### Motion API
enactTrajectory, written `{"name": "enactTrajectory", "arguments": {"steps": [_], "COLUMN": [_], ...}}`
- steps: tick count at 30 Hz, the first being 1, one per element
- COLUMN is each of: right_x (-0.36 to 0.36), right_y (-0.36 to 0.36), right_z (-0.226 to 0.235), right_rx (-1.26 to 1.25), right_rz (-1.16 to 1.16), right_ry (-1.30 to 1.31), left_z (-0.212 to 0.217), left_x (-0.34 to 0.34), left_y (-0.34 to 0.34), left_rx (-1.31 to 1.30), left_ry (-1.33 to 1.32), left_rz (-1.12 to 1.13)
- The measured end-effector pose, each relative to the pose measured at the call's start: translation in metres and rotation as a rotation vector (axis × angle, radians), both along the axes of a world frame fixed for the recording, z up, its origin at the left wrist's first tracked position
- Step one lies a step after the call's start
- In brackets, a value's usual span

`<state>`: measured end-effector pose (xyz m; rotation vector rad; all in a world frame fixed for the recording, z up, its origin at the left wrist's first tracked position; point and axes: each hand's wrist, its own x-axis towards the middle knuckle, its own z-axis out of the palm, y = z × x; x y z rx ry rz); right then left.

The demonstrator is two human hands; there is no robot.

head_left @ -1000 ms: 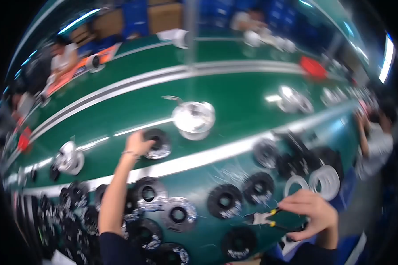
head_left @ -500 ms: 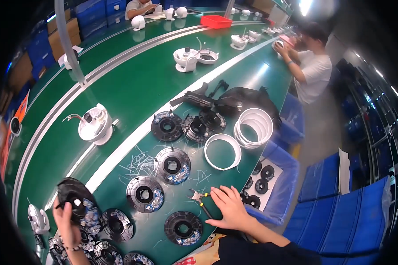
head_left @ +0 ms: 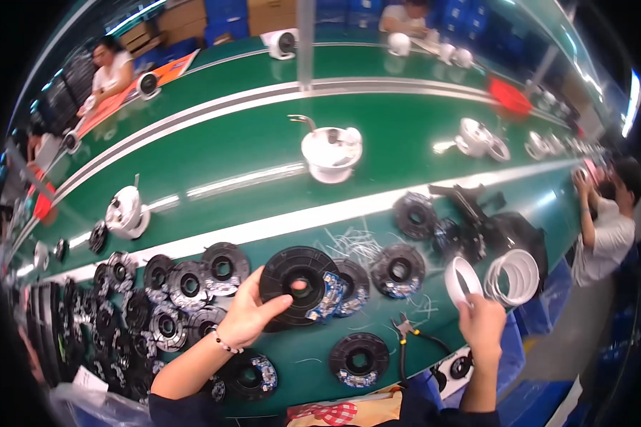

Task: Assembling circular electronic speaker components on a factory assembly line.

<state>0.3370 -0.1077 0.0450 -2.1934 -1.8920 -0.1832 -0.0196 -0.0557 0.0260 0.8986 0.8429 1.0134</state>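
Note:
My left hand (head_left: 253, 313) holds up a black round plastic disc (head_left: 283, 269) that has a central hole and a blue circuit board on its lower right edge. A fingertip shows through the hole. To the right, my right hand (head_left: 484, 326) is closed on the near rim of a white ring (head_left: 451, 283), which looks tilted. Beside that ring stands a stack of white rings (head_left: 525, 274). Yellow-and-black cutting pliers (head_left: 406, 331) lie between my hands. Similar discs rest around them, one near me (head_left: 360, 359) and another (head_left: 397, 270) beyond the pliers.
Many more discs (head_left: 167, 324) crowd the left of the green bench. Clipped white ties (head_left: 352, 244) lie in a pile behind the held disc. White housings (head_left: 332, 153) stand along the belt. A black bag (head_left: 513, 238) lies at right. Other people sit across and at far right.
The view has swung to the left. My left hand has brought the disc up from the left to the middle. My right hand has left the spot beside the pliers and taken hold of the white ring.

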Motion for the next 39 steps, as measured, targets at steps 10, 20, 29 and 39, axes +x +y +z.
{"name": "enactTrajectory", "arguments": {"steps": [10, 20, 29, 39], "right_x": [-0.084, -0.158, -0.176, -0.201], "right_y": [0.035, 0.054, 0.058, 0.055], "right_z": [0.042, 0.026, 0.024, 0.031], "right_rx": [0.312, -0.150, -0.164, -0.141], "right_rz": [0.794, 0.957, 1.062, 0.954], "right_ry": [0.448, 0.734, 0.535, 0.528], "left_z": [-0.011, -0.029, -0.024, -0.043], "left_x": [-0.005, 0.013, 0.014, 0.009], "left_y": [-0.037, -0.104, -0.095, -0.091], "left_rx": [-0.011, 0.010, 0.106, 0.022], "left_ry": [-0.074, -0.221, -0.934, -0.832], "left_rz": [0.128, 0.449, 0.099, 0.235]}}
